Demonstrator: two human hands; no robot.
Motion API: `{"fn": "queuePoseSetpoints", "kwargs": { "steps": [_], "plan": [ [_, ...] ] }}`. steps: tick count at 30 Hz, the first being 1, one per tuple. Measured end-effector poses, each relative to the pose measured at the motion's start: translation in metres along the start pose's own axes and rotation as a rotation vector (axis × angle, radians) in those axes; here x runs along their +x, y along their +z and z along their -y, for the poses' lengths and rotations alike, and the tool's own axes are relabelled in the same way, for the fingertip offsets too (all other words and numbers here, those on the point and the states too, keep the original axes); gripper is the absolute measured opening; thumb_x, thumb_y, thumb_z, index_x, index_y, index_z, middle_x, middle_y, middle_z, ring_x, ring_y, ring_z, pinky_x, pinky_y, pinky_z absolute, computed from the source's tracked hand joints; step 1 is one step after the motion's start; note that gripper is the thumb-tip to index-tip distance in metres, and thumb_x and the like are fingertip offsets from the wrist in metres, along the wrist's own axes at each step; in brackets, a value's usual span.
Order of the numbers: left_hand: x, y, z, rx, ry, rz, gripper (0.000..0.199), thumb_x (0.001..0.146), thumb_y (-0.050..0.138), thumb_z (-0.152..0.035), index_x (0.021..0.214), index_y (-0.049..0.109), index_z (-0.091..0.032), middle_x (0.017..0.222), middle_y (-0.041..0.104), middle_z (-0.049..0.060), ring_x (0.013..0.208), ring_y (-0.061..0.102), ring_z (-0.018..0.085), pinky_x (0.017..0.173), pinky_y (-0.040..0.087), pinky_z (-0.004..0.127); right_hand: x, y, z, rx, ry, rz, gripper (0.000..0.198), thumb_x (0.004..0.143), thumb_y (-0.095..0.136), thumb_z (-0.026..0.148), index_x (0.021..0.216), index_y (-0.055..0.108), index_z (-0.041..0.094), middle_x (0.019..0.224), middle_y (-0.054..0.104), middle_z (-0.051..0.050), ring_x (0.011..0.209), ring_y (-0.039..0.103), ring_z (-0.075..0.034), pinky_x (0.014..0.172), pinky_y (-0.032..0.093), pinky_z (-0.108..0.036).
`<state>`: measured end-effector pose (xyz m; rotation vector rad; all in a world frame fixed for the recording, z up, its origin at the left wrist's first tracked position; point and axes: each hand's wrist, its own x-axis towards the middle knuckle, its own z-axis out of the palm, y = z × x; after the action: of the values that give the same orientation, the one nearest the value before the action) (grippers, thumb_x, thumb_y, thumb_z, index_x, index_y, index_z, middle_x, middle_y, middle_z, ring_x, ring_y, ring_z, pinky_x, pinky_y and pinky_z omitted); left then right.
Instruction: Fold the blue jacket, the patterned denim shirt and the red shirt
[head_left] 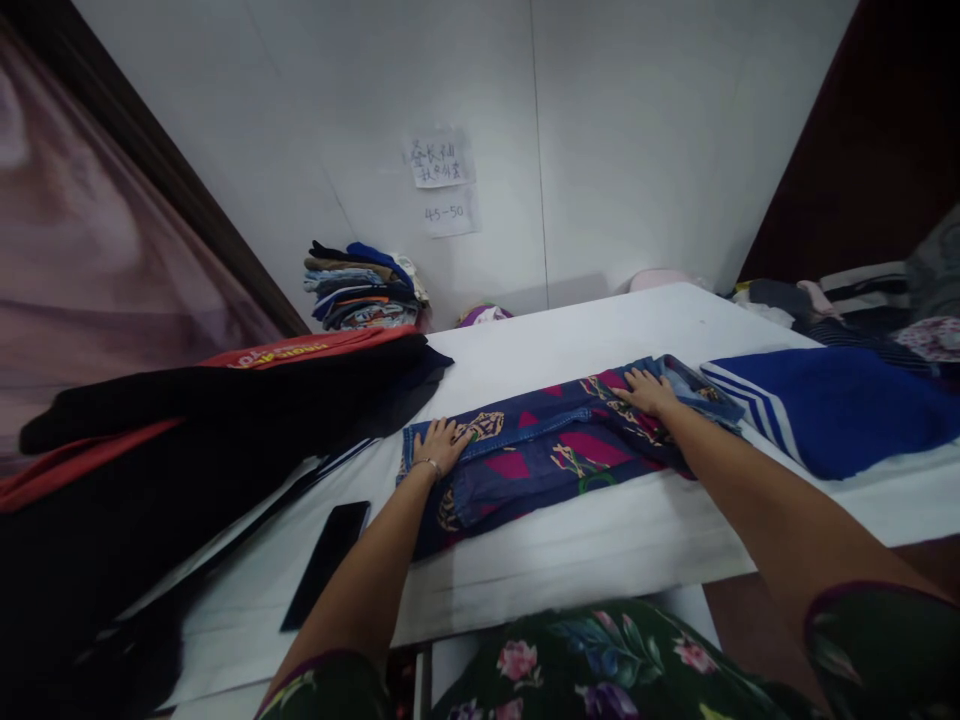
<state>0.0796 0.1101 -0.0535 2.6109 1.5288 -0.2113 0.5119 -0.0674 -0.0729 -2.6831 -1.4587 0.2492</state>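
Observation:
A patterned blue garment (pixel 525 470) with magenta patches and denim edges lies folded into a long strip on the white table. On its left end my left hand (pixel 441 446) rests flat, fingers spread, a bracelet at the wrist. My right hand (pixel 646 392) lies flat near the garment's right end, fingers apart. Both palms touch the cloth from above and neither grips it. A faded denim part (pixel 694 388) sticks out beyond my right hand.
Dark clothes (pixel 247 430) with a red garment are heaped at the left, beside a black phone (pixel 327 560). A blue garment with white stripes (pixel 847 405) lies at the right. Folded clothes (pixel 367 290) are stacked by the wall, under paper notes (pixel 442 160).

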Motion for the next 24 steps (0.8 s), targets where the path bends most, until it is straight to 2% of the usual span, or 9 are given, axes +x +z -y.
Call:
{"fn": "queuePoseSetpoints", "kwargs": {
  "steps": [4, 7, 10, 13, 18, 24],
  "plan": [
    [0.004, -0.013, 0.004, -0.024, -0.021, 0.058, 0.069, 0.092, 0.025, -0.063, 0.147, 0.037, -0.023, 0.159, 0.026, 0.007, 0.147, 0.017, 0.026, 0.114, 0.023, 0.052, 0.003, -0.010, 0.000, 0.034, 0.028, 0.038, 0.072, 0.089, 0.034, 0.061, 0.146, 0.040, 0.018, 0.156, 0.028, -0.015, 0.143, 0.023, -0.034, 0.114, 0.017, -0.057],
    [0.002, -0.021, 0.008, -0.044, -0.069, -0.019, 0.067, 0.092, 0.027, -0.060, 0.147, 0.038, -0.023, 0.159, 0.024, 0.007, 0.147, 0.018, 0.027, 0.115, 0.022, 0.052, 0.008, -0.026, 0.015, 0.061, 0.057, 0.073, 0.072, 0.089, 0.029, 0.064, 0.143, 0.045, 0.018, 0.153, 0.033, -0.017, 0.141, 0.027, -0.037, 0.110, 0.022, -0.061],
    [-0.005, -0.020, 0.009, -0.031, -0.118, -0.092, 0.070, 0.091, 0.026, -0.063, 0.147, 0.038, -0.023, 0.160, 0.022, 0.008, 0.148, 0.013, 0.030, 0.115, 0.017, 0.057, 0.010, -0.033, 0.040, 0.072, -0.083, -0.028, 0.070, 0.091, 0.025, 0.064, 0.143, 0.043, 0.021, 0.155, 0.030, -0.015, 0.142, 0.024, -0.036, 0.109, 0.023, -0.063],
    [-0.013, -0.011, 0.007, -0.050, -0.150, -0.040, 0.072, 0.090, 0.022, -0.065, 0.147, 0.037, -0.024, 0.161, 0.019, 0.007, 0.148, 0.012, 0.029, 0.115, 0.019, 0.056, 0.004, -0.020, 0.064, 0.074, -0.240, -0.051, 0.066, 0.091, 0.027, 0.062, 0.144, 0.042, 0.025, 0.156, 0.030, -0.011, 0.143, 0.023, -0.034, 0.110, 0.023, -0.062],
    [-0.015, -0.004, 0.005, -0.080, -0.157, -0.024, 0.072, 0.090, 0.021, -0.065, 0.149, 0.033, -0.026, 0.162, 0.015, 0.005, 0.148, 0.010, 0.028, 0.116, 0.018, 0.054, -0.006, 0.016, 0.067, 0.011, -0.230, 0.040, 0.066, 0.091, 0.028, 0.059, 0.146, 0.038, 0.025, 0.158, 0.025, -0.010, 0.144, 0.020, -0.033, 0.111, 0.017, -0.063],
    [-0.014, -0.005, 0.010, -0.113, -0.157, -0.005, 0.076, 0.089, 0.020, -0.067, 0.149, 0.033, -0.024, 0.162, 0.015, 0.005, 0.148, 0.011, 0.027, 0.117, 0.016, 0.054, -0.002, 0.020, 0.059, 0.012, -0.244, 0.036, 0.065, 0.091, 0.028, 0.058, 0.147, 0.037, 0.026, 0.159, 0.025, -0.009, 0.145, 0.019, -0.032, 0.111, 0.018, -0.063]
  ]
}}
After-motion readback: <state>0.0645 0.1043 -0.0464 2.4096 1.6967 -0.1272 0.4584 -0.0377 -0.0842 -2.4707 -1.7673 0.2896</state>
